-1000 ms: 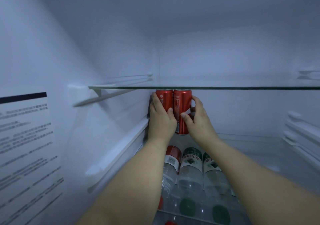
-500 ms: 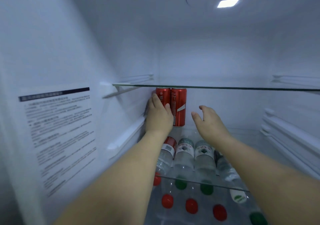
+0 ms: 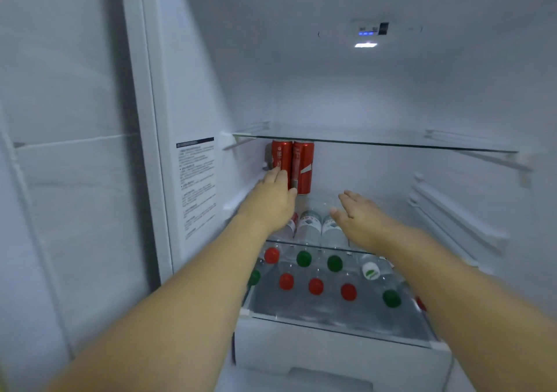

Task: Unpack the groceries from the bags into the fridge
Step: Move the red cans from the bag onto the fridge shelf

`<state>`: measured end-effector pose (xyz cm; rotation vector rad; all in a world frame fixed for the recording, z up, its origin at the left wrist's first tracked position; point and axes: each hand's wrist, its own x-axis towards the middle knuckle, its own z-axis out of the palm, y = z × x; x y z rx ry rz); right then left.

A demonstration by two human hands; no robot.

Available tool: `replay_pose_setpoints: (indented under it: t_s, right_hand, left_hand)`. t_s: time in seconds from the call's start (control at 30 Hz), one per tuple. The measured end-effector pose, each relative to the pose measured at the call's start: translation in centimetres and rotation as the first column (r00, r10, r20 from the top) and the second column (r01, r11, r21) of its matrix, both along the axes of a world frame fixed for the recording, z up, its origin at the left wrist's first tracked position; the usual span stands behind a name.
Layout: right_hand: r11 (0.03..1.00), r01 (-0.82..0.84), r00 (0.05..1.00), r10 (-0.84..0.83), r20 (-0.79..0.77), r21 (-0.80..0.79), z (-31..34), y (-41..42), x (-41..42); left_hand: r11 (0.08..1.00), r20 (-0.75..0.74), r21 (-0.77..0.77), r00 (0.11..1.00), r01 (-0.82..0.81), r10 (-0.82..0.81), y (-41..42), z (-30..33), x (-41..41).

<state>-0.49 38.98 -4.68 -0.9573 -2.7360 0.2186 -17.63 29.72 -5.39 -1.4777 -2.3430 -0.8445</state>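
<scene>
Two red drink cans stand side by side at the back left of the fridge, the left can [image 3: 281,156] and the right can [image 3: 303,165], just under the upper glass shelf [image 3: 391,144]. My left hand [image 3: 272,200] reaches to them, and its fingertips touch the lower part of the left can. To the right and nearer to me, my right hand [image 3: 355,217] hovers with straight fingers, apart from the cans and holding nothing.
Several water bottles [image 3: 309,226] with red and green caps lie on the lower glass shelf [image 3: 316,245] and in the white drawer [image 3: 331,349] below. A printed label [image 3: 196,186] is on the left wall. Shelf rails [image 3: 452,211] line the right wall.
My right hand has let go of the right can and drawn back, open. My left hand has slid lower on the left can. The view has pulled back out of the fridge.
</scene>
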Motion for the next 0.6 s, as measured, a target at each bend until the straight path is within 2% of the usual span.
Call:
replay_pose_setpoints:
  t_s: [0.1, 0.2, 0.33, 0.6]
  right_hand:
    - [0.994, 0.022, 0.997, -0.029, -0.068, -0.104, -0.3, -2.5, 2.4]
    - [0.993, 0.028, 0.999, -0.032, -0.040, -0.115, -1.6, -4.7, 4.7]
    - [0.994, 0.070, 0.996, -0.066, 0.054, -0.089, -2.7, -6.5, 6.1]
    - [0.996, 0.053, 0.994, -0.046, 0.098, -0.073, -2.6, -8.2, 5.9]
  left_hand:
    - [0.999, -0.096, -0.042, 0.995, 0.008, -0.012, -3.4, 0.3, 2.8]
    - [0.997, -0.149, -0.069, 0.988, 0.016, -0.026, -6.4, -0.3, 4.7]
    - [0.989, -0.165, -0.150, 0.985, 0.015, -0.040, -8.0, -1.4, 5.9]
    - [0.973, -0.144, -0.229, 0.988, 0.016, -0.050, -9.9, -1.7, 7.8]
